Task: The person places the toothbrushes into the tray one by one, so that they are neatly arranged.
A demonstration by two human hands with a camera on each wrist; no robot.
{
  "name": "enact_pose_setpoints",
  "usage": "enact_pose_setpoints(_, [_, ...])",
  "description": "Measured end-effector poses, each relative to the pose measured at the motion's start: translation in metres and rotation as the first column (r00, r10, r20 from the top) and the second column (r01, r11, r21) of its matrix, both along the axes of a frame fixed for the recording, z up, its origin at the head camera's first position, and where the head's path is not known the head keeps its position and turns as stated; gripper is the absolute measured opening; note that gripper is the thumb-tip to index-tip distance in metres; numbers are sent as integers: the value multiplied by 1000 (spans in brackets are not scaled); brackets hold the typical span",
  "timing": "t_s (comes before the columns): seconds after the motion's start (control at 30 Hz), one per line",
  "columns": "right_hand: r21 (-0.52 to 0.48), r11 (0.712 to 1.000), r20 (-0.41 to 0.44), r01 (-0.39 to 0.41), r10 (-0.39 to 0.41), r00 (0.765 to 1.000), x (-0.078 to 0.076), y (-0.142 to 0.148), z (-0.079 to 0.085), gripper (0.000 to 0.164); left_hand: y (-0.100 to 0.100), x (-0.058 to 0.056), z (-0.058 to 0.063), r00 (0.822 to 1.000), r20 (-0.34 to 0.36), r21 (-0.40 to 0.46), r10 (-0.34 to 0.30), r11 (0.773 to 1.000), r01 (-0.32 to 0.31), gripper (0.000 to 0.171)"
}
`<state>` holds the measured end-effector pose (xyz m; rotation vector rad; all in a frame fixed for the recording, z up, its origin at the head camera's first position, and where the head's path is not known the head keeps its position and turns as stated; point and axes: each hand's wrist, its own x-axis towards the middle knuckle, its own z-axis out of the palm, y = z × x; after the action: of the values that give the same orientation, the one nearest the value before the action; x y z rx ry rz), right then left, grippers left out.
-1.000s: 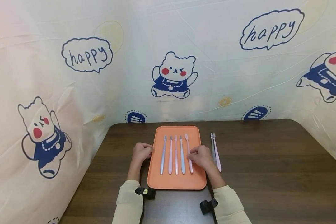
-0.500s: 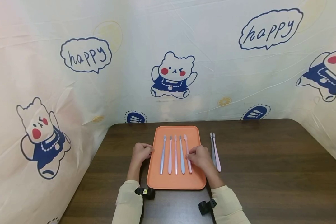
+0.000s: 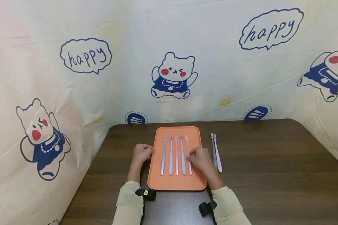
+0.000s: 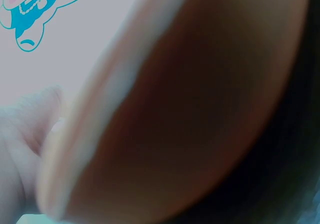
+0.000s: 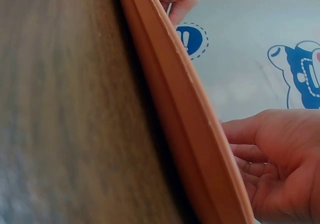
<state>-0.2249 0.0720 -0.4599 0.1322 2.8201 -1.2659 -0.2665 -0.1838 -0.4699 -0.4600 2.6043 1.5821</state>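
An orange tray lies on the table with several toothbrushes side by side on it, bristle ends away from me. My right hand pinches the handle of the rightmost pink toothbrush, which lies almost parallel to the blue toothbrush beside it. Farther left are two pink toothbrushes and a light blue toothbrush. With curled fingers, my left hand grips the tray's left rim. In the right wrist view the tray wall hides the toothbrushes; the right hand's fingertips go behind its rim.
Right of the tray, a grey-blue toothbrush and a pink toothbrush lie close together on the dark wooden table. A printed curtain stands behind the table. Black wrist cameras sit on both cream sleeves.
My right hand has shifted slightly left with the rightmost pink toothbrush, which has turned a little straighter, nearer the blue one. The left hand keeps its place at the tray rim.
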Motion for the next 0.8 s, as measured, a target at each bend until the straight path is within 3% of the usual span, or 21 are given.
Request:
enact_pose_setpoints(0.5, [15,1000,-8,-11,11,1000,2,0,2,11,-1,-1,-1,1000,-12,-1,-13,1000,13,24])
enact_pose_setpoints(0.8, [27,999,-60,-32,34,998,3,6,9,16,-1,-3,-2,1000,-1,4,-8,1000,8,24])
